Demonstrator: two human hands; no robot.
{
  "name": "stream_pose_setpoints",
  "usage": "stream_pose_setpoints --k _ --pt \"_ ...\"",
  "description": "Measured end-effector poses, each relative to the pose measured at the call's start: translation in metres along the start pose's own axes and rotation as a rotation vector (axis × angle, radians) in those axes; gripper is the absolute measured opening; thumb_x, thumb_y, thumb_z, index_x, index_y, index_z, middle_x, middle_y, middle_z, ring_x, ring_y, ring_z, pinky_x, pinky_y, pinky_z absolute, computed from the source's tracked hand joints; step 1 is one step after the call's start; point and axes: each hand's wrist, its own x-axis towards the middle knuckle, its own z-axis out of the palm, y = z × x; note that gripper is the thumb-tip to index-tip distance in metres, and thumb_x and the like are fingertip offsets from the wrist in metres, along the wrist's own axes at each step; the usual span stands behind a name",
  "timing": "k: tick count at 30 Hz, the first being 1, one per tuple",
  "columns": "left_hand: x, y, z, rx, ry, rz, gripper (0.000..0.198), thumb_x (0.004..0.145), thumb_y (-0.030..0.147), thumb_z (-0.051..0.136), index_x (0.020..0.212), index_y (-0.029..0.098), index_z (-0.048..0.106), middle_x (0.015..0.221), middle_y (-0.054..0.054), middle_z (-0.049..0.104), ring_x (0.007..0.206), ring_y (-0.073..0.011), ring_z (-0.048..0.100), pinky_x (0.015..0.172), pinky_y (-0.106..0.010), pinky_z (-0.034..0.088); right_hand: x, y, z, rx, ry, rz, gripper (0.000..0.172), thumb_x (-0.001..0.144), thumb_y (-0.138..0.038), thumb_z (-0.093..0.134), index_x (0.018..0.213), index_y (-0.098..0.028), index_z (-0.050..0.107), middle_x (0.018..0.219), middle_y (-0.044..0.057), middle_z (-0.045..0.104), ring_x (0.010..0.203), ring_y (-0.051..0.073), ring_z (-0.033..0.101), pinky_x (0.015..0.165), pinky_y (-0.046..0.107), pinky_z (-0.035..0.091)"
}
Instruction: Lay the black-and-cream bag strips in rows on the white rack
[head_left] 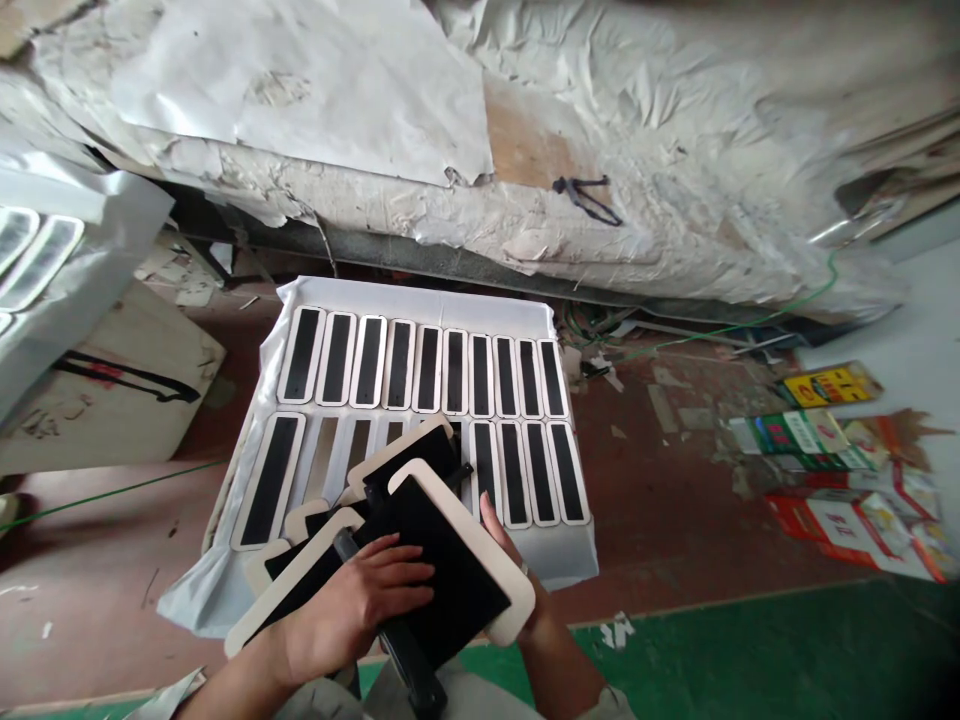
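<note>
A cream panel with rounded corners and a black middle [469, 580] is tilted up close in front of me. My right hand [514, 570] holds its right edge, thumb on the near side, other fingers hidden behind. My left hand [382, 585] lies over the black middle with fingers stretched flat, its palm across a dark strap or handle [412, 665]. More such panels [300, 590] overlap to the left and behind, some with dark bars. Beyond them, rows of narrower black-centred cream pieces [427, 370] lie on a white-covered board [420, 296].
A long bench under crumpled pale sheeting [315, 90] runs across the back, a dark clip-like object [589, 198] on it. At left stands another covered table [112, 250] with similar pieces. Flattened colourful cartons [862, 480] and scraps lie on the red floor; a green cord [750, 325] crosses it.
</note>
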Motion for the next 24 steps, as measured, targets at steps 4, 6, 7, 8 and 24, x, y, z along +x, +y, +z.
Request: stream_pose_setpoints --k 4,6,7,8,24 --pt "0.019 -0.001 0.01 0.362 -0.064 0.097 0.03 0.091 0.016 0.042 0.114 0.026 0.059 0.123 0.0 0.058 0.119 -0.0255 0.048 0.108 -0.053 0.026 -0.018 -0.012 -0.017 -0.435 -0.052 -0.223 0.036 0.064 -0.047 0.074 0.075 -0.013 0.071 0.068 0.004 0.071 0.074 0.021 0.069 0.067 0.028 0.052" --pt "0.025 -0.009 0.016 0.413 -0.026 0.194 0.026 0.091 0.017 0.042 0.108 0.023 0.061 0.12 -0.001 0.059 0.119 -0.0245 0.048 0.109 -0.052 0.023 -0.018 -0.012 -0.027 -0.579 -0.092 -0.275 0.041 0.06 -0.046 0.075 0.084 -0.013 0.071 0.073 0.007 0.072 0.076 0.023 0.068 0.07 0.032 0.051" --pt "0.028 -0.013 0.019 0.426 -0.003 0.243 0.026 0.091 0.017 0.042 0.109 0.022 0.06 0.121 -0.002 0.059 0.121 -0.0239 0.046 0.111 -0.051 0.021 -0.017 -0.01 -0.033 -0.602 -0.093 -0.266 0.042 0.06 -0.046 0.072 0.086 -0.012 0.071 0.074 0.008 0.072 0.074 0.023 0.067 0.07 0.033 0.05" --pt "0.03 -0.019 0.021 0.437 0.016 0.287 0.027 0.091 0.017 0.042 0.112 0.022 0.059 0.123 -0.003 0.057 0.123 -0.0234 0.044 0.112 -0.05 0.019 -0.014 -0.008 -0.039 -0.607 -0.082 -0.248 0.042 0.061 -0.045 0.068 0.086 -0.011 0.07 0.073 0.009 0.071 0.071 0.023 0.067 0.069 0.034 0.05" --pt "0.047 -0.1 0.011 0.068 0.232 -0.163 0.055 0.083 0.021 0.045 0.136 0.011 0.038 0.138 -0.017 0.04 0.13 -0.0268 0.035 0.108 -0.046 0.032 -0.06 -0.02 -0.002 -2.207 -0.059 -0.919 0.071 0.072 -0.033 0.063 0.138 -0.02 0.039 0.118 0.013 0.051 0.105 0.026 0.05 0.095 0.042 0.042"
